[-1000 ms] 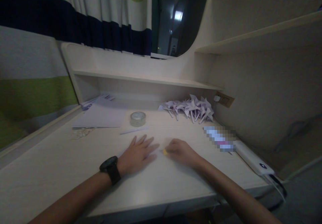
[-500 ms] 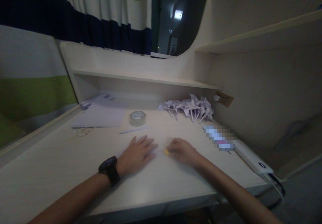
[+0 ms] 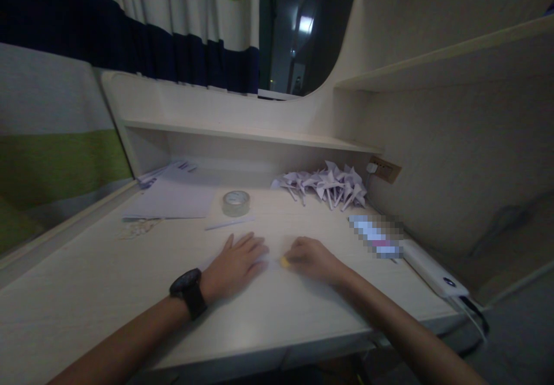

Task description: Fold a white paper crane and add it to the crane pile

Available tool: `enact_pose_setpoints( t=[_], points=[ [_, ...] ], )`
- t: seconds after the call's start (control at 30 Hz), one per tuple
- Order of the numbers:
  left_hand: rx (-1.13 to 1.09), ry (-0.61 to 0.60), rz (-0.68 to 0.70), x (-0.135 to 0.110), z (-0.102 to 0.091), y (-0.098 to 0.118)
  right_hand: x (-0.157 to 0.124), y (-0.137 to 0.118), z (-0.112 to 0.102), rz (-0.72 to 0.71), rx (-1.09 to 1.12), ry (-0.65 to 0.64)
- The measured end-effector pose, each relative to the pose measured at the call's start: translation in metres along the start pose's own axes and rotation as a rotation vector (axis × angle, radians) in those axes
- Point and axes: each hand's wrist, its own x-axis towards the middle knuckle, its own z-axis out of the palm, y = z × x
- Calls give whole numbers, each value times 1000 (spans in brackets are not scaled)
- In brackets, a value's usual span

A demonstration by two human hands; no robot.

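My left hand (image 3: 236,266), with a black watch (image 3: 188,292) on its wrist, lies flat with its fingers stretched out. Beneath it there seems to be white paper, hardly distinct from the pale desk (image 3: 242,339). My right hand (image 3: 312,259) is closed just to the right of those fingertips, low over the desk. A small yellow thing (image 3: 284,262) pokes out of its grip on the left side; most of it is hidden and its kind cannot be made out. Beyond the left hand lie a thin white stick (image 3: 229,224) and a roll of clear tape (image 3: 236,204).
Several white paper pinwheels (image 3: 331,186) are heaped at the back right. A paper stack (image 3: 173,194) is at the back left, small pale bits (image 3: 141,228) before it. On the right are a blurred-out phone-like object (image 3: 375,238) and a white cabled device (image 3: 435,272).
My right hand and the yellow thing have shifted very slightly left. My left hand stays flat in nearly the same place.
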Motion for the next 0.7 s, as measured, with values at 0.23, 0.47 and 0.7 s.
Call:
enact_pose_setpoints(
  t=[0.23,0.47,0.7],
  points=[
    [-39,59,-13,12,-3,3,1,-2,4,46,-2,13],
    [68,75,-37,25,-3,4,3,1,5,64,-32,-9],
    [106,145,-49,21,2,6,-4,-9,18,-15,-61,128]
  ],
)
